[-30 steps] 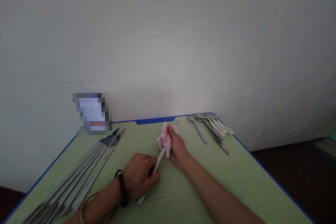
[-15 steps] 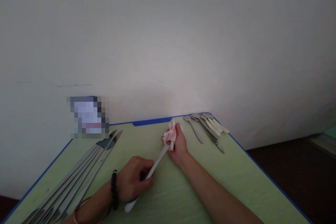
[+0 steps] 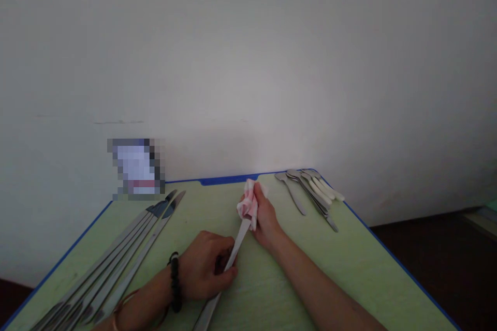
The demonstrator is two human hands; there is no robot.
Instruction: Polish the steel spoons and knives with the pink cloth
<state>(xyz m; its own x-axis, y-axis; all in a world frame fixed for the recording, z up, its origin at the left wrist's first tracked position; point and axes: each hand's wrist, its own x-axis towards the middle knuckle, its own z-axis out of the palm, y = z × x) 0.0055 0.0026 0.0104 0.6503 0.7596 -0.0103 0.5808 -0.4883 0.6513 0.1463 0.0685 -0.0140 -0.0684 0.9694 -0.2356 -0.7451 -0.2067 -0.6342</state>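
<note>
My left hand (image 3: 207, 266), with a dark bead bracelet on the wrist, is closed around the handle of a long metal knife (image 3: 235, 248) that slants up to the right over the pale green table (image 3: 272, 289). My right hand (image 3: 264, 214) grips a crumpled pink-and-white cloth (image 3: 248, 201) wrapped around the knife's far end, which is hidden in the cloth.
A row of several long metal knives (image 3: 128, 258) lies at the left of the table. A cluster of spoons and white-handled cutlery (image 3: 310, 191) lies at the back right. A blurred-out box (image 3: 135, 168) stands at the back left against the white wall. The table has a blue edge.
The cloth hand slid slightly toward me along the knife after moving away. The left hand shifted its grip and the knife's handle end now reaches the bottom edge.
</note>
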